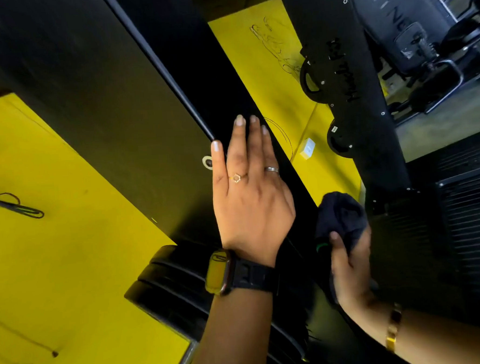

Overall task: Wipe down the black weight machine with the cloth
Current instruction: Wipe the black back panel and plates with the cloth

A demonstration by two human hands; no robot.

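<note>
Left hand [251,203] is lying flat on the black weight machine [101,92], fingers straight and close together, a watch [222,271] sitting on its wrist. Right hand [351,268] is gripping the bunched dark cloth [340,218], thumb curling over it. The cloth is bulging above the fingers, just right of the left hand. Yellow wall [54,249] is showing behind.

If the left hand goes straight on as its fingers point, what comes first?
The left hand likely slides along the black panel to its edge; yellow wall beyond, depth unclear.
</note>
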